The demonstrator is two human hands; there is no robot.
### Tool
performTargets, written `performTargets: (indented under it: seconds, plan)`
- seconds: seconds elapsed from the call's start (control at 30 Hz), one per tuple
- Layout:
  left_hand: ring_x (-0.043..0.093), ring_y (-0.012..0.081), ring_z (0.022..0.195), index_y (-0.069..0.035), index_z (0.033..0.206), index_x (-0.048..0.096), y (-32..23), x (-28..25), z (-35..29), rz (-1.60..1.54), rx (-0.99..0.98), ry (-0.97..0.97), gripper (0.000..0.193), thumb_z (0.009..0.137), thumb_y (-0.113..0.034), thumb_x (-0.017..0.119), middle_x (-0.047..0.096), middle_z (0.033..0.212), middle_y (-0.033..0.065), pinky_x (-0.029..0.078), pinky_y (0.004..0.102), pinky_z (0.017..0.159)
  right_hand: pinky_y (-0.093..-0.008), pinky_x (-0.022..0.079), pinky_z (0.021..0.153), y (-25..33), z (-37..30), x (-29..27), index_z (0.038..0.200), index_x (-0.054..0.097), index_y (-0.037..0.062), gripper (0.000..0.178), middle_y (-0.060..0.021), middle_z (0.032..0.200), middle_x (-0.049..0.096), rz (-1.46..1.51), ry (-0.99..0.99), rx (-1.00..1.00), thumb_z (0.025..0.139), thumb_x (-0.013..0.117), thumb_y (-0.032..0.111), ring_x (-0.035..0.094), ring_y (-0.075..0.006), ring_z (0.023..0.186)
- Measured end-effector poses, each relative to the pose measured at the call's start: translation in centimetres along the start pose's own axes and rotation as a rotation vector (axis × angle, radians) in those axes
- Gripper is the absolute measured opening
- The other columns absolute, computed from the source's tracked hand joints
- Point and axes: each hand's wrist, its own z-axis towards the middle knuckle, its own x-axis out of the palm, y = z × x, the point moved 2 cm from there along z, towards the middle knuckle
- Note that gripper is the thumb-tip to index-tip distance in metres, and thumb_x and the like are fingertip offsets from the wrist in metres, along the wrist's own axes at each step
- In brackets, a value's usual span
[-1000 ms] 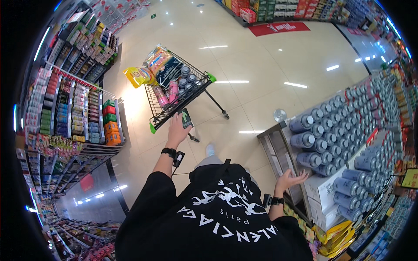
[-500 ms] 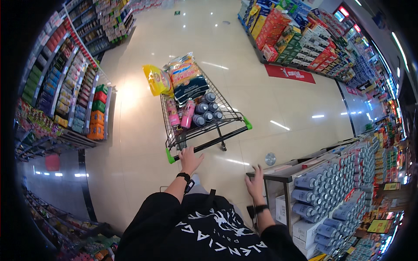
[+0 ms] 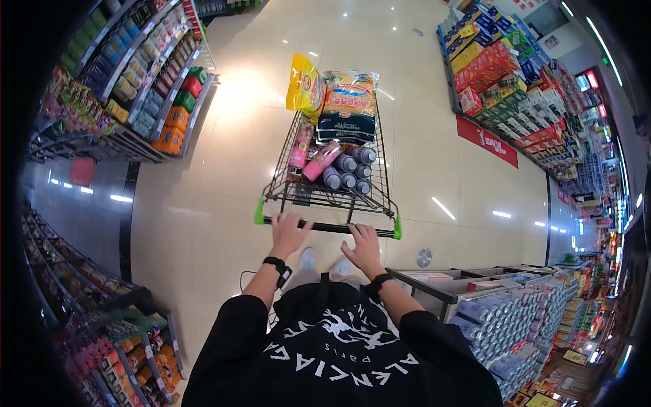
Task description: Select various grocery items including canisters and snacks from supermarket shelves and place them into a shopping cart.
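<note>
A wire shopping cart (image 3: pixel 383 166) with a black handle (image 3: pixel 322 227) and green end caps stands straight ahead. My left hand (image 3: pixel 289 236) is wrapped over the left part of the handle. On its right part lies my right hand (image 3: pixel 365 249), fingers curled over the bar and thumb apart below it. In the basket, several grey-blue cans (image 3: pixel 348 180) sit beside two pink containers (image 3: pixel 321 161). Beyond them rest a yellow bag (image 3: pixel 305 85) and a large orange-and-clear bag (image 3: pixel 349 95) with a dark lower part.
Several stacked grey cans (image 3: pixel 505 312) fill a display at my right, its dark-edged frame (image 3: pixel 424 288) close to my right forearm. Shelves of packaged goods (image 3: pixel 146 81) stand at the far left. Boxes (image 3: pixel 485 68) are piled at the far right, beside a red floor mat (image 3: pixel 487 141).
My right hand has left the display frame's corner and come onto the cart handle. The cart has turned to face straight ahead. My left hand stays on the handle.
</note>
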Motion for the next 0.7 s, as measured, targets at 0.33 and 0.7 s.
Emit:
performTargets:
  seconds: [0.33,0.7]
  plan:
    - [0.011,0.0400,0.154,0.002,0.154,0.030,2.4,-1.1,-0.6,-0.064,-0.793,-0.558,0.074,0.089,-0.014,0.063,0.014,0.165,0.0262,0.015,0.0531,0.122,-0.0454,0.056,0.070,7.7,3.1,3.6,0.105,0.069,0.0073,0.047,-0.0146,0.095,0.070,-0.033,0.466,-0.109,0.082,0.065,0.048,0.070,-0.0347,0.084]
    - [0.028,0.0489,0.145,0.000,0.145,0.044,0.0,-1.6,-1.7,0.179,-0.886,-0.637,0.065,0.081,0.007,0.053,0.013,0.164,0.0285,0.032,0.0504,0.117,-0.0470,0.054,0.072,5.1,5.7,0.8,0.121,0.069,0.0082,0.053,-0.0194,0.083,0.070,0.174,0.924,-0.338,0.085,0.065,0.047,0.068,-0.0379,0.078]
